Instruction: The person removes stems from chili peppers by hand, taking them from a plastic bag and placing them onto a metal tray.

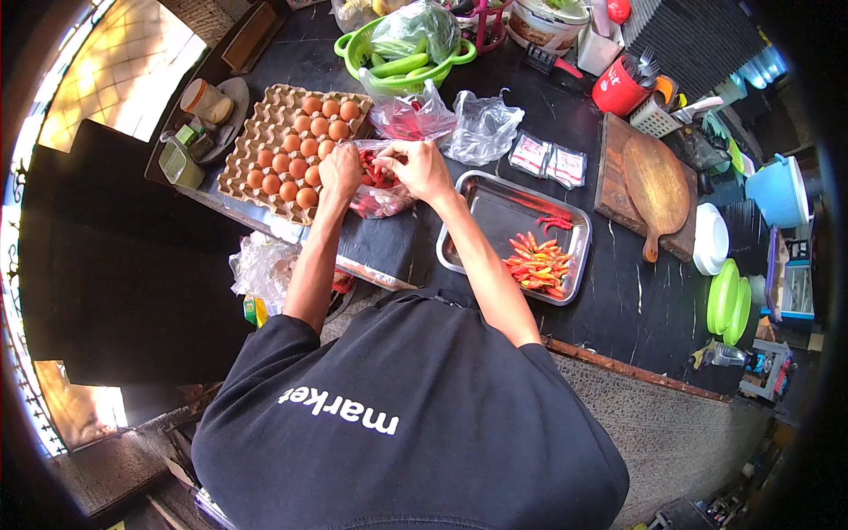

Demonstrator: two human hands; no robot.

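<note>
Between my hands is a clear plastic bag (381, 203) of red chillies (376, 173), its mouth facing up. My left hand (340, 173) is closed on the bag's left rim, beside the egg tray. My right hand (419, 171) bends over the mouth from the right, thumb and fingers drawn together at the chillies; whether one is pinched there cannot be made out. Under my right forearm lies a metal tray (487, 209). It holds a pile of small orange-red chillies (540, 265) and, above them, a few curly red chillies (555, 223).
A cardboard egg tray (255, 132) with several brown eggs stands left. Behind are a green basket (464, 58) with cucumbers, a bag with red contents (414, 119) and a crumpled plastic bag (483, 129). Rightward lie printed packets (547, 160), wooden boards (652, 179) and green plates (723, 298).
</note>
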